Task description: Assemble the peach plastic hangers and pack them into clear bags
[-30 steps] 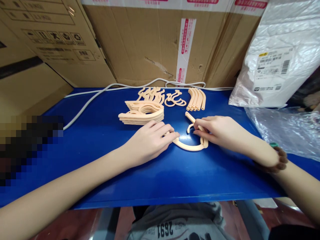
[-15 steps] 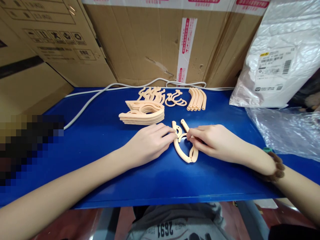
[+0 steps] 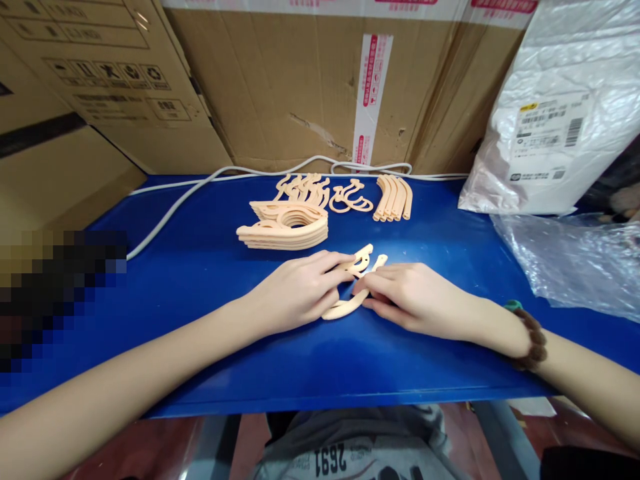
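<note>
A folded peach plastic hanger (image 3: 350, 303) lies on the blue table (image 3: 210, 267) between my hands, its arms closed together and its tips pointing up and to the right. My left hand (image 3: 300, 290) rests on its left side with fingers curled against it. My right hand (image 3: 407, 297) pinches the hanger from the right, fingers closed on it. Behind my hands a stack of folded hangers (image 3: 285, 230) sits on the table.
At the back lie loose hook pieces (image 3: 350, 199), several curved peach arms (image 3: 394, 198) and a white cable (image 3: 200, 190). Cardboard boxes (image 3: 310, 80) wall the far edge. A white plastic parcel (image 3: 550, 113) and clear plastic film (image 3: 575, 260) are at the right.
The hanger has gone from spread open in a wide curve to folded shut. My right hand swung its arm in to the left, and both hands have come close together.
</note>
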### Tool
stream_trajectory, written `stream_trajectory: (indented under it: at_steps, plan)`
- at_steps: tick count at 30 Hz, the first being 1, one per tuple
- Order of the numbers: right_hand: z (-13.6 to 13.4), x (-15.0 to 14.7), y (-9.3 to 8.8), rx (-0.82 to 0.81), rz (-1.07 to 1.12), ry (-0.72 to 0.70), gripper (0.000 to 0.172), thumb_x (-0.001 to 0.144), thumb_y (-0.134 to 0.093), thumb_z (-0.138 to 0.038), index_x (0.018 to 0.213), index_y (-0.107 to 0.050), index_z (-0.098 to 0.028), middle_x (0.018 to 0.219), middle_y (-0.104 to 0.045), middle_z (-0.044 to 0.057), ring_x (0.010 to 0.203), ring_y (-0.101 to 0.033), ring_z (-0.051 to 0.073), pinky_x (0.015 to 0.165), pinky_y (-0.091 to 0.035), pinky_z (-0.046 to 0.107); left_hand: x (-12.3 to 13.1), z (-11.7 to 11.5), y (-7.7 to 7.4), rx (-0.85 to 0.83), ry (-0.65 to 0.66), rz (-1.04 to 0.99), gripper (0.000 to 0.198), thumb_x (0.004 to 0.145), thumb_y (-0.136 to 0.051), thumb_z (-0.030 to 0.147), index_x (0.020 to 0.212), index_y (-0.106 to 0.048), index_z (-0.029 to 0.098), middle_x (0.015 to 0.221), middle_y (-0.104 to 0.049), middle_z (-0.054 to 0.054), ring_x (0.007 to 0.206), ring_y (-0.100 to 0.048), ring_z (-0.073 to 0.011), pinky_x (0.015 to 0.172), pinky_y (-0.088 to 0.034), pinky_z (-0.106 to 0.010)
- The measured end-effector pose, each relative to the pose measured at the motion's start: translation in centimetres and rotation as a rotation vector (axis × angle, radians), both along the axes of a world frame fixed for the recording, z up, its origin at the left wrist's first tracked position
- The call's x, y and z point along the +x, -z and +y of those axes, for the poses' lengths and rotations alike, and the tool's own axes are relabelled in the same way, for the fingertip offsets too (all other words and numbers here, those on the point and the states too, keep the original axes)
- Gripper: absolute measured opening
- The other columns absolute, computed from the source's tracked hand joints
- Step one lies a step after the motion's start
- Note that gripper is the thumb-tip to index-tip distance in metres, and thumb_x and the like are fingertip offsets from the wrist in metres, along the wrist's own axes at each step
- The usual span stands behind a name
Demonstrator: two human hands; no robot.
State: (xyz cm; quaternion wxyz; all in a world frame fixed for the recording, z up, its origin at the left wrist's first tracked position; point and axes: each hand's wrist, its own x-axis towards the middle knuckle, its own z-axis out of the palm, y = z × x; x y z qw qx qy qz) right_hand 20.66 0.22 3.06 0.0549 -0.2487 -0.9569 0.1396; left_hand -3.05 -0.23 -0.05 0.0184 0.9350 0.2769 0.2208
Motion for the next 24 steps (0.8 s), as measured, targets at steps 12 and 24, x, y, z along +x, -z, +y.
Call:
stream_trajectory:
  at_steps: [12, 24]
  plan:
    - [0.9, 0.7, -0.4, 0.362, -0.095, 0.107, 0.027, 0.098, -0.049, -0.041, 0.091, -0.059, -0.016, 0.081, -0.068, 0.007, 0.069, -0.060, 0.019, 0.067, -0.039, 0.030, 0.5, 0.3, -0.1, 0.077, -0.058, 0.046, 0.032, 0.095, -0.043, 0.018, 0.118, -0.064, 0.009, 0.129, -0.064, -0.014, 0.111, -0.062, -0.0271, 0.096, -0.053, -0.042]
    - [0.2, 0.4, -0.4, 0.229, -0.038, -0.010, 0.024, 0.100, -0.047, -0.036, 0.093, -0.061, -0.017, 0.082, -0.068, 0.005, 0.069, -0.060, 0.016, 0.066, -0.040, 0.027, 0.4, 0.2, 0.1, 0.083, -0.049, 0.047, 0.036, 0.101, -0.044, 0.033, 0.117, -0.063, 0.006, 0.132, -0.061, -0.019, 0.121, -0.059, -0.0292, 0.104, -0.048, -0.045]
